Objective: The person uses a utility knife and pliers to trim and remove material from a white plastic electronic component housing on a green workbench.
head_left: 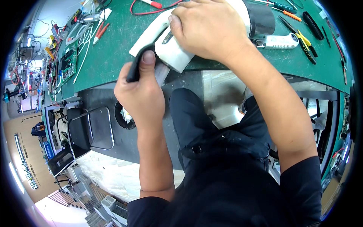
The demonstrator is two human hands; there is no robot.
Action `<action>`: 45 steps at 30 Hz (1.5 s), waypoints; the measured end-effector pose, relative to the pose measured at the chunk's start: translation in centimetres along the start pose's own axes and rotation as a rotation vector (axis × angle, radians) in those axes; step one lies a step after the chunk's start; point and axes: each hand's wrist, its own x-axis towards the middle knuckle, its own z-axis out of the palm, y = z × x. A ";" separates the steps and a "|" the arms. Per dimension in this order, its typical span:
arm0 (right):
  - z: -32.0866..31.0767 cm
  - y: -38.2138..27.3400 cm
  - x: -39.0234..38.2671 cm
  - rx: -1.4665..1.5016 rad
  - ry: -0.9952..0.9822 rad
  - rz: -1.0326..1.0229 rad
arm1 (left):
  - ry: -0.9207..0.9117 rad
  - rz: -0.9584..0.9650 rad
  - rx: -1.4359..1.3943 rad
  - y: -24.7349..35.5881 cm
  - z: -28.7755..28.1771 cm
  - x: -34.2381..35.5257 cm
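Observation:
A white plastic appliance housing [176,56] with a curved handle-like arm lies at the near edge of the green bench mat. Its wide black round end [262,19] points right. My right hand [210,30] presses over the top of the housing, fingers wrapped round its far side. At the housing's lower left, my left hand [140,90] grips a black strip-like part [133,72], thumb laid along it. Whether that part is fixed to the housing cannot be seen. A greyish translucent piece [162,73] shows just behind the left hand.
Right of the housing lie a white-handled tool [280,41], yellow-and-black pliers [305,43] and an orange-handled screwdriver [292,15]. Red-handled tweezers-like tools [100,31], white cables and a green circuit board [69,62] are at left. Below stand a bin [123,117] and a black chair [78,126].

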 end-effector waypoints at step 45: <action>-1.4 -9.2 -10.2 1.779 -0.315 1.101 | -0.298 -0.051 -0.138 2.2 -1.1 -2.3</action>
